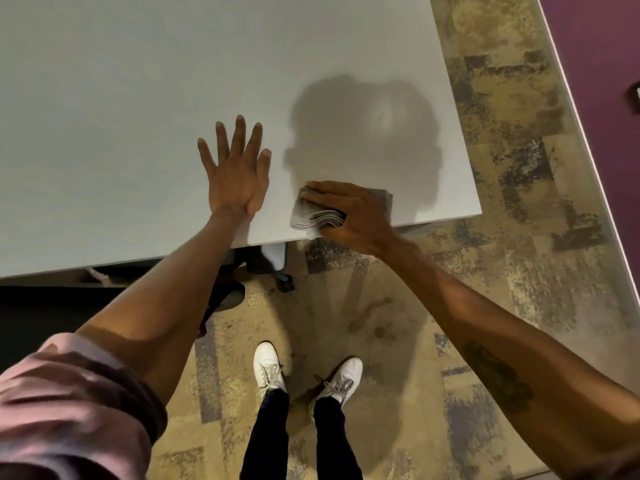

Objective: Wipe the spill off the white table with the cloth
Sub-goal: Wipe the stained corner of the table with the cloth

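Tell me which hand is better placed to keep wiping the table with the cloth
Right. The right hand already presses the folded grey cloth onto the white table near its edge. The left hand lies flat and empty beside it, bracing.

Cloth (313, 216) on table (138, 81) near edge, right of left hand (235, 178).

We see a patterned carpet (502, 209) in mottled tan, with grey and dark blocks scattered across it, covering the floor on the near side and to the right. At far right a deep purple wall (599, 46) runs on a slant, with a pale strip (568, 88) along its foot and a small dark fitting (634, 98) at the picture's edge. Near left, in shade, stands a dark chair base (225, 296) with a black caster (285, 282). Light from above and behind us casts a soft shadow (367, 306) on the carpet.
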Motion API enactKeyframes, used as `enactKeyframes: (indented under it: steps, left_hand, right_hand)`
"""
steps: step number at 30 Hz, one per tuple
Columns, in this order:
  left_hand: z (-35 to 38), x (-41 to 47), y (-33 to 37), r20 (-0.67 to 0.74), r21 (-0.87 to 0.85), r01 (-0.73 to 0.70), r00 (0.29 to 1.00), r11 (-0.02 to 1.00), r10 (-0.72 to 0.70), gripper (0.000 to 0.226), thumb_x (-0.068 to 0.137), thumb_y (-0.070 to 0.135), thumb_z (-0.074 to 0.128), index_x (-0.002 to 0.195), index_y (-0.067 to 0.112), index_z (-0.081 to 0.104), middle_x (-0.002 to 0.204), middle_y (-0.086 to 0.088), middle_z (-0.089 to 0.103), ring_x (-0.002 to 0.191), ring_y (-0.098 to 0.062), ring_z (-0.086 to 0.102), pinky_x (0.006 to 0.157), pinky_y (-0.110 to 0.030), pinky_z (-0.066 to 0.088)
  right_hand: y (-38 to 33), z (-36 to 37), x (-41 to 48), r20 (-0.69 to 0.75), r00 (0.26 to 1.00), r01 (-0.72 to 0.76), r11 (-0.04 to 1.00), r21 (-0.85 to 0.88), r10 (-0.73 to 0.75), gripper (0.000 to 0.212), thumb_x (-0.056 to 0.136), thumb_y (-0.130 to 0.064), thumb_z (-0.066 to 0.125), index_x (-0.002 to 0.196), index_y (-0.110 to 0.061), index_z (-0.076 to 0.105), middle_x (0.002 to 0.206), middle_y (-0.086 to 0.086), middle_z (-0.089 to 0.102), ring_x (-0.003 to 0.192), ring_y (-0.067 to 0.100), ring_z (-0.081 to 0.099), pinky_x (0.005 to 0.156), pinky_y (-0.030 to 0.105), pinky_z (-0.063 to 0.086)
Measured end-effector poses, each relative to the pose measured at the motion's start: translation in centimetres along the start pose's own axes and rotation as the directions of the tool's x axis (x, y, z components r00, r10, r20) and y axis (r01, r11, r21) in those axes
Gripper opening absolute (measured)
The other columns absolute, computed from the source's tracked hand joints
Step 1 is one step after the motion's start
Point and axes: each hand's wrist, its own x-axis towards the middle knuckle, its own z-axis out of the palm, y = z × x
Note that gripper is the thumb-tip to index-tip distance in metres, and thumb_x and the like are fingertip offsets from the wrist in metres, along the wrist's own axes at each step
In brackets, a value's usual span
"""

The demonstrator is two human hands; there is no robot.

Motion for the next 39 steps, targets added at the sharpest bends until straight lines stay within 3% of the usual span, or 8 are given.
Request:
enactKeyframes:
  steps: [4, 9, 14, 17, 24, 34, 37, 39]
  left_hand:
    - [0.1, 0.0, 0.0, -0.022, -0.023, -0.01, 1.0, 1.0, 0.009, 0.06, 0.107, 0.051, 0.009, 0.162, 0.032, 0.015, 0.173, 0.002, 0.008, 0.16, -0.031, -0.003, 0.125, -0.063, -0.003]
    - [0.5, 0.0, -0.3, -0.048, -0.018, -0.029, 0.998, 0.999, 0.028, 0.059, 0.106, 0.049, 0.008, 0.162, 0.032, 0.018, 0.172, 0.002, 0.011, 0.16, -0.031, 0.001, 0.125, -0.064, 0.0]
    - [0.7, -0.1, -0.3, -0.062, -0.012, -0.022, 0.998, 1.0, 0.021, 0.058, 0.107, 0.049, 0.01, 0.161, 0.032, 0.02, 0.172, 0.003, 0.012, 0.16, -0.029, 0.002, 0.126, -0.061, 0.001]
    - [0.8, -0.2, -0.4, -0.07, -0.028, -0.021, 0.997, 0.999, 0.019, 0.059, 0.106, 0.051, 0.009, 0.161, 0.033, 0.021, 0.171, 0.004, 0.014, 0.16, -0.027, 0.003, 0.126, -0.06, 0.0]
    - [1.5, 0.2, -0.8, -0.106, -0.023, -0.009, 0.994, 1.0, 0.006, 0.058, 0.106, 0.053, 0.009, 0.159, 0.037, 0.024, 0.17, 0.009, 0.018, 0.16, -0.024, 0.007, 0.125, -0.055, 0.001]
    - [1.2, 0.9, 0.9, -0.153, 0.086, 0.102, 0.984, 0.991, -0.088, 0.046, 0.107, 0.048, 0.024, 0.14, 0.025, 0.045, 0.156, 0.002, 0.038, 0.151, -0.028, 0.027, 0.113, -0.059, 0.023]
    - [1.3, 0.9, 2.3, -0.166, -0.065, 0.122, 0.977, 0.99, -0.132, 0.05, 0.106, 0.045, 0.024, 0.138, 0.015, 0.048, 0.155, -0.006, 0.039, 0.151, -0.028, 0.027, 0.117, -0.063, 0.015]
    - [1.4, 1.0, 3.4, -0.195, -0.026, 0.196, 0.961, 0.98, -0.197, 0.046, 0.107, 0.043, 0.024, 0.134, 0.017, 0.051, 0.152, -0.005, 0.042, 0.15, -0.03, 0.028, 0.117, -0.067, 0.014]
  right_hand:
    - [-1.9, 1.8, 0.1, 0.062, 0.985, 0.164, 0.986, -0.037, -0.162, 0.06, 0.072, -0.019, 0.075, 0.131, -0.017, 0.064, 0.139, 0.003, 0.061, 0.128, 0.022, 0.058, 0.105, 0.044, 0.049]
    - [-2.5, 3.0, -0.6, 0.226, 0.923, 0.347, 0.928, -0.138, -0.311, 0.06, 0.077, -0.03, 0.076, 0.135, -0.025, 0.06, 0.147, 0.001, 0.054, 0.132, 0.02, 0.052, 0.112, 0.04, 0.04]
    - [-1.6, 3.1, -1.6, 0.418, 0.816, 0.554, 0.744, -0.373, -0.399, 0.052, 0.082, -0.041, 0.069, 0.133, -0.037, 0.06, 0.155, -0.005, 0.043, 0.139, 0.021, 0.042, 0.113, 0.041, 0.034]
    - [-1.6, 4.4, -2.6, 0.403, 0.836, 0.544, 0.654, -0.525, -0.372, 0.054, 0.083, -0.032, 0.071, 0.135, -0.034, 0.058, 0.158, -0.003, 0.038, 0.142, 0.025, 0.038, 0.116, 0.044, 0.03]
    - [1.5, 2.1, -5.3, 0.274, 0.89, 0.453, 0.65, -0.61, -0.364, 0.052, 0.086, -0.011, 0.058, 0.135, -0.028, 0.056, 0.155, 0.0, 0.043, 0.137, 0.028, 0.044, 0.115, 0.046, 0.032]
    - [6.5, -2.4, -8.1, 0.256, 0.925, 0.38, 0.628, -0.679, -0.282, 0.062, 0.083, -0.016, 0.067, 0.14, -0.032, 0.049, 0.155, -0.004, 0.041, 0.135, 0.026, 0.045, 0.114, 0.043, 0.034]
    - [8.5, -4.3, -9.2, 0.253, 0.924, 0.378, 0.6, -0.705, -0.285, 0.052, 0.086, -0.021, 0.06, 0.136, -0.036, 0.053, 0.155, -0.007, 0.041, 0.134, 0.024, 0.047, 0.114, 0.043, 0.036]
    - [9.6, -5.3, -9.8, 0.237, 0.923, 0.378, 0.605, -0.7, -0.303, 0.044, 0.089, -0.019, 0.055, 0.129, -0.037, 0.061, 0.152, -0.007, 0.047, 0.131, 0.024, 0.052, 0.113, 0.044, 0.038]
